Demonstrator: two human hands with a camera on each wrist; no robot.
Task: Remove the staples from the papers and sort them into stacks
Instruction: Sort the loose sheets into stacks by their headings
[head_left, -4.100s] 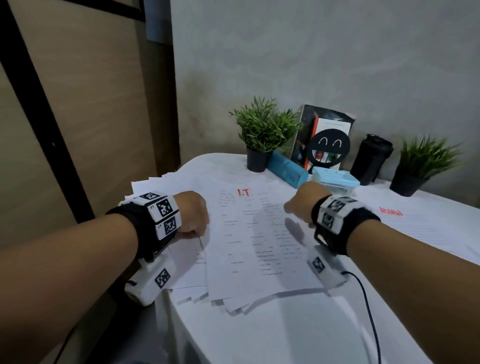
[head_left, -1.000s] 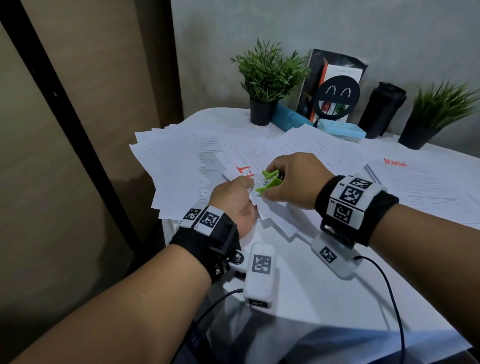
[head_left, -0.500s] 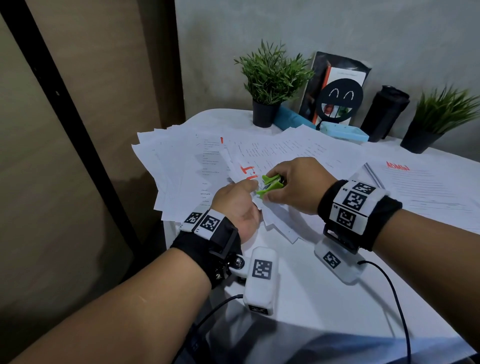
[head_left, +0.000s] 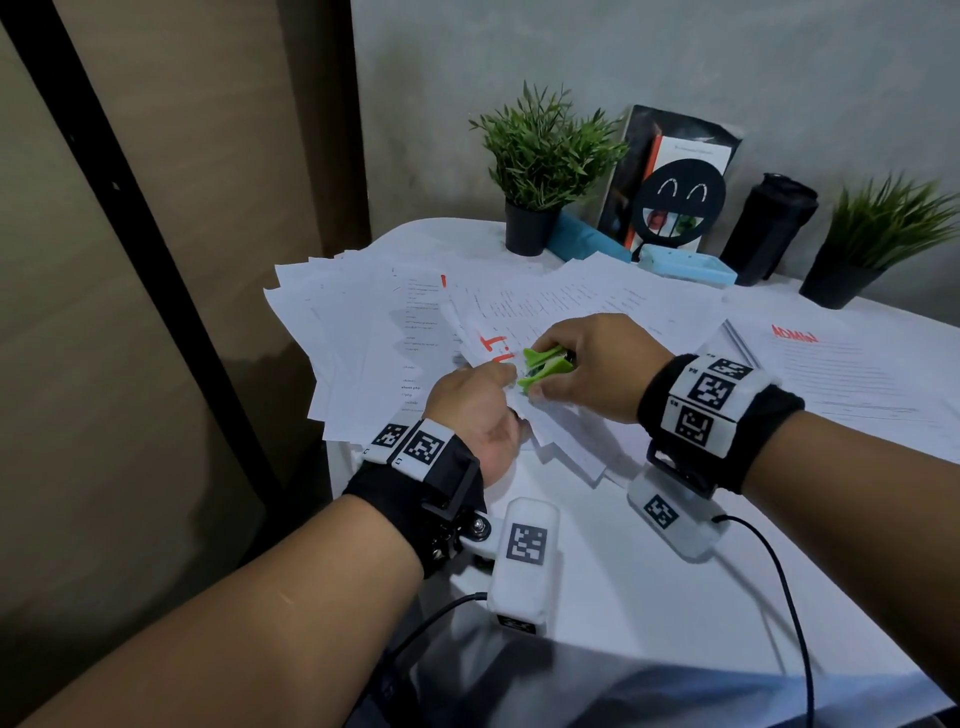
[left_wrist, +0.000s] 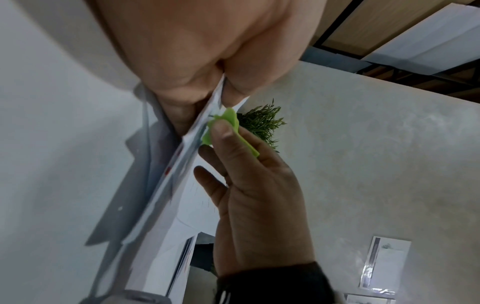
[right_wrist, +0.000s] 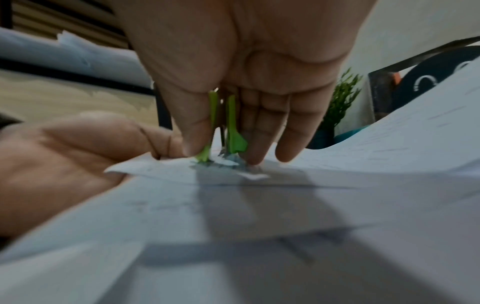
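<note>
While left hand (head_left: 475, 415) pinches papers (head_left: 550, 431), staple remover (head_left: 543, 366) stays clamped.

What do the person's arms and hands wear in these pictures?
Both forearms are bare, with no sleeves. Each wrist has a black band carrying white tags printed with black square codes. A white camera box, also coded, hangs under each wrist, and a black cable leaves each box. The left hand and right hand are ungloved.

Red capitals "I.T" stand on the white stapled paper sheet (head_left: 491, 347), just left of the right hand's fingertips (head_left: 540, 345). Red "ADMIN" heads the white paper stack (head_left: 852, 374) far right of those fingers, read upside down.
</note>
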